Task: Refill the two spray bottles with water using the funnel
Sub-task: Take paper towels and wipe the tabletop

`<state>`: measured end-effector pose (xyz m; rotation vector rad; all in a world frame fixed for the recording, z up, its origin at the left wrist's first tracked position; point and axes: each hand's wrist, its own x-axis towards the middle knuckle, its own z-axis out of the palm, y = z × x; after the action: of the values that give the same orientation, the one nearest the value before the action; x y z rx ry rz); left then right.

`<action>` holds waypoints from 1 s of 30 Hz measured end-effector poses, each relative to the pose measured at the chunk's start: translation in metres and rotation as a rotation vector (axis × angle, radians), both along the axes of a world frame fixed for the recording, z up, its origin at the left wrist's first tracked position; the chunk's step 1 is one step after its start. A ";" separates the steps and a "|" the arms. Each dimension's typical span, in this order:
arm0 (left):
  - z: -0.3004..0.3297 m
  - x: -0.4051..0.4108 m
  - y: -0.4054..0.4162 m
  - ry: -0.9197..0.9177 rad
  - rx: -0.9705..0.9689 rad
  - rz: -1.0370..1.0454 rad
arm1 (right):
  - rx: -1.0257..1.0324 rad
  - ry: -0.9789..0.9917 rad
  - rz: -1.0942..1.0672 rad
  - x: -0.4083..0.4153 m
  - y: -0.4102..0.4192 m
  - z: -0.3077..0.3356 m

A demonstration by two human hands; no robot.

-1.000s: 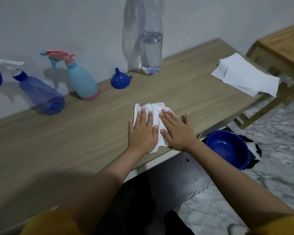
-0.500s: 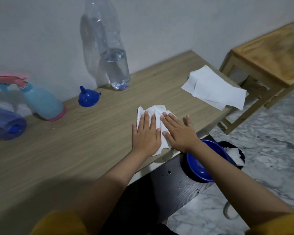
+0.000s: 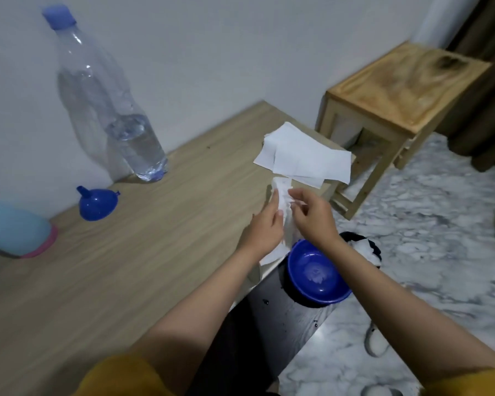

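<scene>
Both hands hold a crumpled white tissue [image 3: 283,205] upright at the table's front edge. My left hand [image 3: 265,228] lies against its left side with straight fingers, and my right hand [image 3: 312,217] pinches it from the right. A blue funnel [image 3: 97,203] lies mouth-down on the wooden table [image 3: 120,267], near the wall. Behind it stands a clear water bottle [image 3: 117,121] with a blue cap, about a third full. The base of a light-blue spray bottle [image 3: 16,228] with a pink rim shows at the left edge. The second spray bottle is out of view.
A stack of white tissues [image 3: 303,155] lies at the table's right end. Below the table edge a blue bowl [image 3: 316,274] sits on a dark surface, with a black-and-white cloth [image 3: 366,250] behind it. A wooden stool [image 3: 397,90] stands on the marble floor at the right.
Both hands were flat on the tissue, pressing it to the table; now they have lifted it off the surface. The view swung right, so the spray bottles slid out at the left.
</scene>
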<state>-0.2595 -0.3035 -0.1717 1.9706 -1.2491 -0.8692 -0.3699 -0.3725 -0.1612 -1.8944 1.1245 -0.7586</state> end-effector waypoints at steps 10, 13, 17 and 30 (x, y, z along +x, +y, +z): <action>0.024 -0.046 0.024 0.306 -0.287 0.018 | 0.026 -0.115 -0.191 -0.064 0.038 0.028; 0.029 -0.065 0.023 0.299 -0.302 0.023 | -0.042 -0.009 -0.200 -0.094 0.043 0.024; 0.034 -0.094 0.009 0.313 -0.287 -0.006 | -0.018 0.004 -0.276 -0.129 0.044 0.023; -0.018 -0.221 -0.167 0.542 0.081 -0.113 | 0.234 -0.158 -0.535 -0.250 -0.091 -0.044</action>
<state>-0.4802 -0.4702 -0.1892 1.5745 -1.0183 -1.4139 -0.6202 -0.4636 -0.2054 -1.3231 1.5645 -0.9942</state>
